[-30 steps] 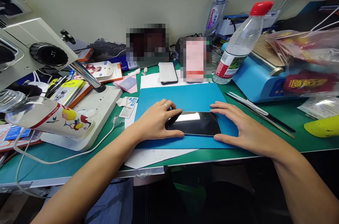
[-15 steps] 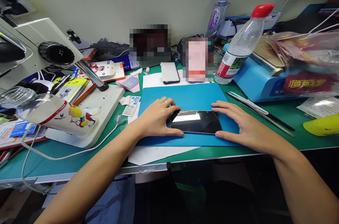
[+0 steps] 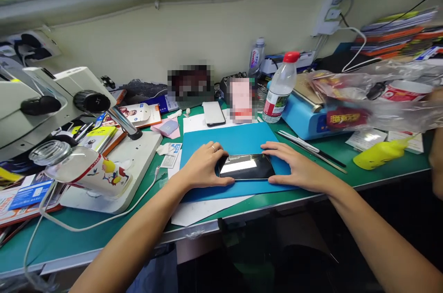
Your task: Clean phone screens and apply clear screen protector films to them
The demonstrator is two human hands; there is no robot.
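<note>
A black smartphone (image 3: 246,168) lies sideways on a blue mat (image 3: 235,138), its glossy screen up and catching a bright reflection. At its left end, my left hand (image 3: 206,164), with a ring on one finger, has thumb and fingers closed around the edges. My right hand (image 3: 294,166) grips the right end the same way, thumb at the near edge and fingers at the far one. Behind the mat lies a second, pale phone-shaped piece (image 3: 213,113), and a pink-screened phone (image 3: 241,99), partly blurred out, stands near it.
Left stand a microscope (image 3: 92,101) and a glass jar (image 3: 93,170). To the right are tweezers-like tools (image 3: 311,150), a red-capped bottle (image 3: 279,90), a blue machine (image 3: 301,117) and a yellow squeeze bottle (image 3: 377,154). A white cable (image 3: 138,198) crosses the table's left side.
The camera view has tilted up and shifted, bringing the shelf above and the stacked boxes at right into sight. Both hands stay at the phone's ends, and the phone stays on the mat.
</note>
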